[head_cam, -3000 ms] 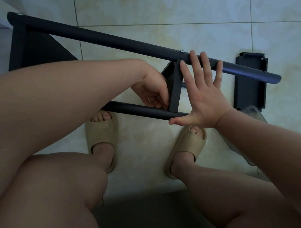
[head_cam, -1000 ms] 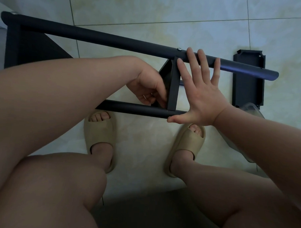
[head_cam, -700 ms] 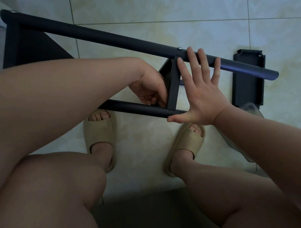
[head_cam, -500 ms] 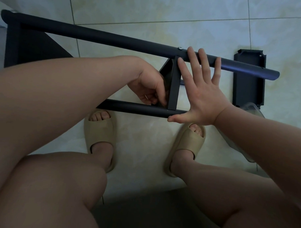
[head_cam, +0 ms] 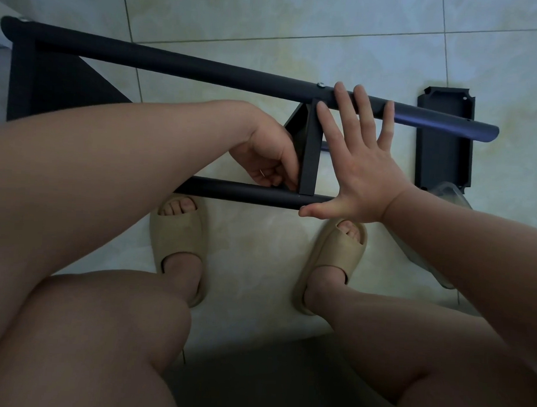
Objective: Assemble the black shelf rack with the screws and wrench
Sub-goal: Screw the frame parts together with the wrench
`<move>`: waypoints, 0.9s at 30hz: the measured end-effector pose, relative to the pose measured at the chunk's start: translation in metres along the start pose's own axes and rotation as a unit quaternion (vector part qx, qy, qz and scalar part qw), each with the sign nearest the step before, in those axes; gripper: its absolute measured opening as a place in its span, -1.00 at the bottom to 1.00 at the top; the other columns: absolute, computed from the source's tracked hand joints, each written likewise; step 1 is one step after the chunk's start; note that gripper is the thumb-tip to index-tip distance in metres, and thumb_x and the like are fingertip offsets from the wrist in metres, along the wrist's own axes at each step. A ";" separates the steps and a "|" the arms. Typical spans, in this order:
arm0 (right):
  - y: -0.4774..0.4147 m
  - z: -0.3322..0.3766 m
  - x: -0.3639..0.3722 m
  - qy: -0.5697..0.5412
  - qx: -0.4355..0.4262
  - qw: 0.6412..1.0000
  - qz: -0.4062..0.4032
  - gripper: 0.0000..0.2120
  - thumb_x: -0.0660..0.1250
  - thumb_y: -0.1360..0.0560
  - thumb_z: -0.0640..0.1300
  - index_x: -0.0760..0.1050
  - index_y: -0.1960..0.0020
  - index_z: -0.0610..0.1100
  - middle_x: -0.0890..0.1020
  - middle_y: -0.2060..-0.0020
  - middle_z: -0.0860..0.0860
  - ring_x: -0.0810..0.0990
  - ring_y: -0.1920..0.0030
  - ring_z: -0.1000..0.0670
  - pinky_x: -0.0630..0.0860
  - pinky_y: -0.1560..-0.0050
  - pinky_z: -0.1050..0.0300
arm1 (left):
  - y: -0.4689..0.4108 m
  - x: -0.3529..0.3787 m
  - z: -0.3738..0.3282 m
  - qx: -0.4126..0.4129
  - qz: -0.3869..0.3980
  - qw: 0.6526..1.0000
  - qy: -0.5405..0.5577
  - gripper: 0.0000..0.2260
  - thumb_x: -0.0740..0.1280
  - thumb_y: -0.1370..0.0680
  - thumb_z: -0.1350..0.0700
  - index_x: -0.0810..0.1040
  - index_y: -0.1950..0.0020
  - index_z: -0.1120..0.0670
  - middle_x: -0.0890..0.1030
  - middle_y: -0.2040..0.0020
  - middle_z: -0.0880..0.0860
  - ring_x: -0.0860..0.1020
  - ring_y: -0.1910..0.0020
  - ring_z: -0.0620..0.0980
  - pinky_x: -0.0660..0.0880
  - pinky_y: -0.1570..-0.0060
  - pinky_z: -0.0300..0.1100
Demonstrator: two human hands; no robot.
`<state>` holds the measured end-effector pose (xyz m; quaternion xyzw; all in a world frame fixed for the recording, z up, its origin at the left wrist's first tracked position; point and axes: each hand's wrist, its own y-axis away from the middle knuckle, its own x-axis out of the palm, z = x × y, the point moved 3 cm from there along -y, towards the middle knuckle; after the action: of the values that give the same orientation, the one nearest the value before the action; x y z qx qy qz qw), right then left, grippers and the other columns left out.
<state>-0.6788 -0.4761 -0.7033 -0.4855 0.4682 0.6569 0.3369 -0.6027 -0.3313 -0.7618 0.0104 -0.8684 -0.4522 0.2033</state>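
The black shelf rack lies on its side on the tiled floor. Its far tube [head_cam: 205, 68] and near tube [head_cam: 246, 192] are joined by an edge-on shelf panel [head_cam: 309, 162]. A silver screw head [head_cam: 320, 85] shows on the far tube above the panel. My left hand [head_cam: 263, 151] curls at the corner where panel and near tube meet, fingers shut on a small metal piece, apparently the wrench, mostly hidden. My right hand [head_cam: 360, 164] lies flat with fingers spread, fingertips on the far tube, thumb on the near tube's end.
A loose black shelf panel [head_cam: 444, 148] lies on the floor to the right, with a clear plastic bag [head_cam: 444, 197] beside it. Another shelf [head_cam: 52, 83] closes the rack's left end. My feet in beige slippers [head_cam: 177, 239] stand just below the near tube.
My left hand's fingers have shifted slightly back and forth at the panel's lower corner. The right hand and the rack have stayed in place.
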 end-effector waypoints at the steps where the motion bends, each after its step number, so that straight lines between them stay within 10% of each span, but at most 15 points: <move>1: 0.000 0.000 0.000 -0.001 0.000 1.000 0.000 0.31 0.05 -0.25 0.72 -0.14 -0.65 -0.18 -0.11 -0.62 -0.27 -0.18 -0.61 -0.37 -0.24 -0.46 -0.55 | 0.001 0.000 0.000 0.001 0.004 1.000 0.001 -0.83 0.37 -0.54 0.29 0.58 -0.11 0.13 0.59 0.11 0.03 0.46 0.29 -0.11 0.44 0.15 -0.24; 27: 0.000 0.001 -0.002 -0.005 -0.002 1.000 0.003 0.31 0.03 -0.25 0.72 -0.14 -0.65 -0.18 -0.10 -0.62 -0.28 -0.18 -0.60 -0.37 -0.23 -0.45 -0.56 | 0.002 0.002 0.002 -0.007 0.019 1.000 0.007 -0.87 0.38 -0.55 0.19 0.65 -0.08 0.10 0.65 0.07 0.03 0.54 0.28 -0.08 0.52 0.07 -0.18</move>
<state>-0.6788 -0.4749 -0.7016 -0.4814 0.4666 0.6612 0.3366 -0.6047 -0.3290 -0.7604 -0.0045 -0.8639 -0.4539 0.2183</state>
